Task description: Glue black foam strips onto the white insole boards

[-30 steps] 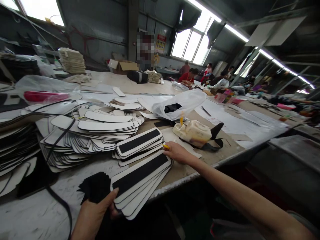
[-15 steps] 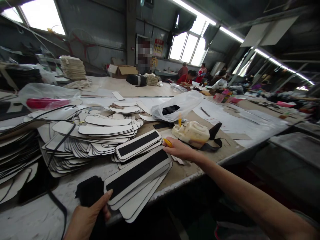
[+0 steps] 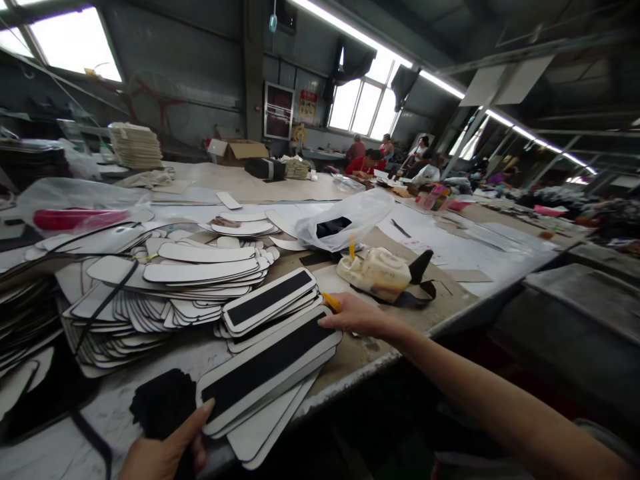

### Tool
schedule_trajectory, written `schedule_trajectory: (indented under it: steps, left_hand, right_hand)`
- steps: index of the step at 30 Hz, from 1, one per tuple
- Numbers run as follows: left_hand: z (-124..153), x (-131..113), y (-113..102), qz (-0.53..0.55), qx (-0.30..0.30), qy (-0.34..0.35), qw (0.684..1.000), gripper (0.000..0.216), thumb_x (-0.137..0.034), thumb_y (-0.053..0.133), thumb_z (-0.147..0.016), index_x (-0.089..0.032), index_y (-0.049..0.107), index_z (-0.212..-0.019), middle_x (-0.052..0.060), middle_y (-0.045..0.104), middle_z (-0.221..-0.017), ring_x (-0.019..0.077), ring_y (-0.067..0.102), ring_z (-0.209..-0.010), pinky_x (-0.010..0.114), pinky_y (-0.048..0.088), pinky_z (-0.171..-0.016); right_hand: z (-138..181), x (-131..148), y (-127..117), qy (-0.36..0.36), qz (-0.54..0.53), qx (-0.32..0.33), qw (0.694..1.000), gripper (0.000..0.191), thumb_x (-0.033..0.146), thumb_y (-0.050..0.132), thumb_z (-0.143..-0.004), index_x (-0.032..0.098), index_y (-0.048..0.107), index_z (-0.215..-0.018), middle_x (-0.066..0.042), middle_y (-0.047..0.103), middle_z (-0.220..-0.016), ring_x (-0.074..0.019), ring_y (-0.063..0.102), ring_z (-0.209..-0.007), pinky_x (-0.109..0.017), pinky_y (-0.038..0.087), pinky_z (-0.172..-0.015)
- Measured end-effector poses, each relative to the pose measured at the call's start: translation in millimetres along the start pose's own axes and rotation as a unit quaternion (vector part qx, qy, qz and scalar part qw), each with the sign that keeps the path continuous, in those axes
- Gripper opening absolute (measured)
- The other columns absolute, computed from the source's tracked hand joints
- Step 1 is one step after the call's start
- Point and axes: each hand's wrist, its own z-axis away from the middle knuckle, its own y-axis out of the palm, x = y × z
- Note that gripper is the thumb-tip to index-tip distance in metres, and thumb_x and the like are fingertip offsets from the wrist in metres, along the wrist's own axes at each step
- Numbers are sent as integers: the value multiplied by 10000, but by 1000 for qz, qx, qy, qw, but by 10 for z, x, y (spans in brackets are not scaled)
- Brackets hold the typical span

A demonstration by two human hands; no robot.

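My left hand [image 3: 165, 448] grips the near end of a fanned stack of long white pieces [image 3: 270, 373] whose top one carries a black strip; thumb on top, fingers under. At the stack's far end my right hand [image 3: 353, 315] is closed round a small yellow tool [image 3: 331, 301] and rests against the top piece. A second short stack with a black strip [image 3: 270, 301] lies just behind. A dark fabric patch [image 3: 160, 403] sits beside my left hand.
A large heap of white pieces [image 3: 165, 280] covers the left of the table [image 3: 410, 327]. A cream glue pot [image 3: 377, 272] and a clear plastic bag [image 3: 350, 217] stand behind my right hand. Several people sit at far tables [image 3: 370, 160].
The stack in my left hand has slid left and toward me. My right hand stays at its far end. The camera has tilted up a little.
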Motion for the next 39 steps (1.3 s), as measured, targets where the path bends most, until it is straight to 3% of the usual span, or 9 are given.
schedule_trajectory:
  steps: [6, 11, 17, 23, 28, 30, 34, 39]
  left_hand:
    - [-118, 181, -129, -23, 3, 95, 995, 506, -582, 630, -561, -189, 451, -297, -6, 459, -350, 142, 444, -427, 270, 391, -507]
    - [-101, 202, -239, 30, 65, 112, 991, 482, -505, 640, -610, -202, 427, -300, -3, 463, -305, 129, 427, -387, 255, 369, -511]
    - [49, 82, -247, 124, 119, 104, 980, 471, -438, 660, -610, -225, 390, -289, -20, 396, -277, 132, 398, -333, 286, 381, -464]
    - [109, 69, -263, 162, 119, 94, 975, 447, -406, 692, -591, -224, 383, -324, -51, 363, -292, 111, 377, -329, 267, 386, -450]
    - [159, 50, -307, 122, 100, 90, 983, 467, -433, 678, -589, -189, 410, -294, -9, 431, -310, 118, 445, -387, 242, 390, -447]
    - [185, 36, -310, 123, 85, 85, 985, 415, -440, 693, -566, -180, 453, -349, -18, 461, -362, 121, 467, -426, 238, 409, -463]
    - [292, -20, -282, 184, 41, 50, 981, 311, -395, 749, -501, -198, 578, -672, -58, 533, -530, 117, 496, -489, 240, 439, -491]
    - [436, -63, -257, 259, 75, 63, 961, 319, -338, 735, -539, -191, 596, -785, -51, 560, -586, 100, 473, -455, 227, 398, -428]
  right_hand:
    - [62, 152, -53, 13, -101, 23, 995, 218, 324, 619, -680, 142, 503, -709, 62, 408, -582, -49, 348, -505, -173, 284, -469]
    - [84, 318, -72, 43, -155, 35, 986, 296, 372, 663, -643, 146, 484, -707, 78, 370, -539, -29, 301, -434, -162, 216, -385]
    - [39, 378, -43, 62, -173, -9, 983, 364, 463, 642, -656, 166, 432, -670, 95, 304, -505, -17, 238, -380, -154, 180, -334]
    - [76, 283, -4, 117, -127, -2, 985, 392, 502, 645, -638, 143, 489, -641, 69, 410, -477, -25, 316, -372, -153, 217, -332]
    - [180, 361, -28, 102, -206, 8, 973, 328, 397, 699, -615, 123, 546, -710, 35, 530, -560, -45, 437, -427, -149, 314, -368]
    - [210, 394, -33, 84, -237, 0, 968, 307, 368, 706, -615, 119, 560, -719, 24, 554, -595, -55, 474, -464, -149, 352, -390]
    - [241, 407, -33, 75, -264, -14, 962, 275, 333, 718, -616, 124, 571, -720, 13, 574, -620, -66, 499, -488, -149, 381, -402]
    - [282, 410, -17, 87, -288, -4, 954, 229, 319, 709, -635, 135, 579, -676, 4, 573, -591, -79, 507, -482, -174, 423, -433]
